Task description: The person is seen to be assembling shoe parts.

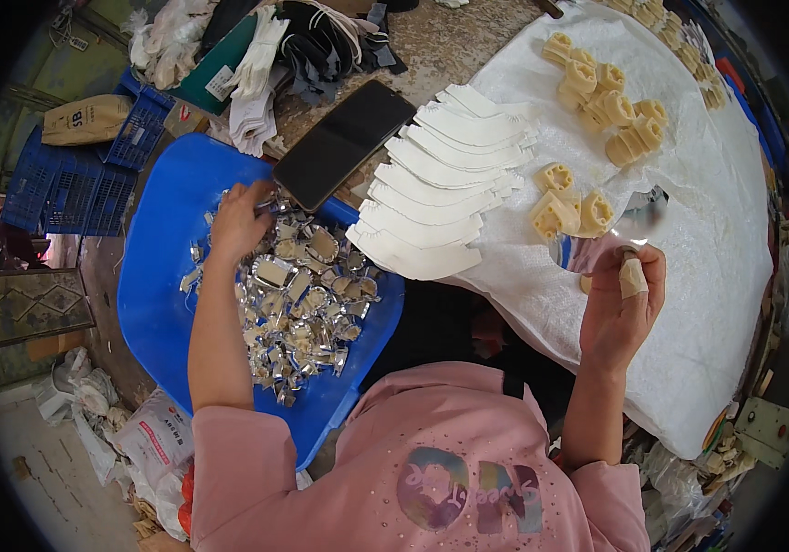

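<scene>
Your right hand has thumb and fingers pinched together on a shiny silver strip, well to the right of the blue tub. You seem to hold it by its near edge so its face stays clear; a beige cover on one digit probably guards the skin. Your left hand reaches into the tub, fingers curled over silver-edged pieces; the tub's raised sides likely keep that loose heap together. The white curved sheets overlap just right of the tub, perhaps fanned so each edge is easy to lift. Farther right, beige ring-shaped bundles sit on a white sheet, apparently grouped within reach.

Your left fingertips are hidden, so I cannot tell whether they grip anything. Your fingers cover the strip's near end, and glare blurs its far end. Your left forearm hides part of the tub's inside.
</scene>
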`<state>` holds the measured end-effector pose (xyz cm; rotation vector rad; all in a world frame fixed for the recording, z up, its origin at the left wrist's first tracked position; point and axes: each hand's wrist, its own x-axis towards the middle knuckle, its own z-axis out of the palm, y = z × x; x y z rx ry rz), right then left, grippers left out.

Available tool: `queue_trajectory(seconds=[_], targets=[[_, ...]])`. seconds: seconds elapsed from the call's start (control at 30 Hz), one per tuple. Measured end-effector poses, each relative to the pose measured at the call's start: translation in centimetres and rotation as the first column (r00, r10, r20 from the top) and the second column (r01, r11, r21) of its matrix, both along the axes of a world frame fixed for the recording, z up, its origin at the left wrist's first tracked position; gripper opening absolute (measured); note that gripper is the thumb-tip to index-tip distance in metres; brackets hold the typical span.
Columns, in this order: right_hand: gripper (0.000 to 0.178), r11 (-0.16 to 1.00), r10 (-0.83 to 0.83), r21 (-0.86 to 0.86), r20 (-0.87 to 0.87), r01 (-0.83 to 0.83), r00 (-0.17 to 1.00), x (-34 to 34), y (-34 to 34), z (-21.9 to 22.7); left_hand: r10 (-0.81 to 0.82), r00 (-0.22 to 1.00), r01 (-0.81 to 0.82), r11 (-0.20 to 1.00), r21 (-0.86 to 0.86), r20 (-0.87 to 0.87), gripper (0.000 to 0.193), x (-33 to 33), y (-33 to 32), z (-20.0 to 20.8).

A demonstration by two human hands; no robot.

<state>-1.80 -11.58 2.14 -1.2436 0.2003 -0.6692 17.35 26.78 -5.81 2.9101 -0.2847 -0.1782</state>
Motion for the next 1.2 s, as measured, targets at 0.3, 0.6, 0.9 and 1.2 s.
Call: queue_trajectory(seconds=[0.3,0.6,0.9,1.2], targets=[[0.015,0.995,0.085,-0.058,0.067,-0.081,0.994,-2.3,-2.0,-0.3,0.294,0.954,-0.3,0.941,0.159,0.062,0.034,-6.2,5.1,2.1],[0.014,0.945,-0.059,-0.327,-0.126,0.014,0.99,-4.0,-2.4,-1.3,0.17,0.857,-0.318,0.917,0.24,0.487,0.033,-7.3,8.2,-0.4],[0.024,0.202,-0.134,-0.977,0.047,0.074,0.99,-2.7,1.5,0.9,-0.61,0.738,-0.154,0.265,-0.952,-0.289,0.038,-15.3,-18.6,7.5],[0.027,0.157,-0.145,-0.987,-0.041,-0.018,0.989,-3.4,1.1,0.0,-0.52,0.634,-0.7,-0.069,-0.711,-0.573,0.045,-17.7,-25.5,6.7]])
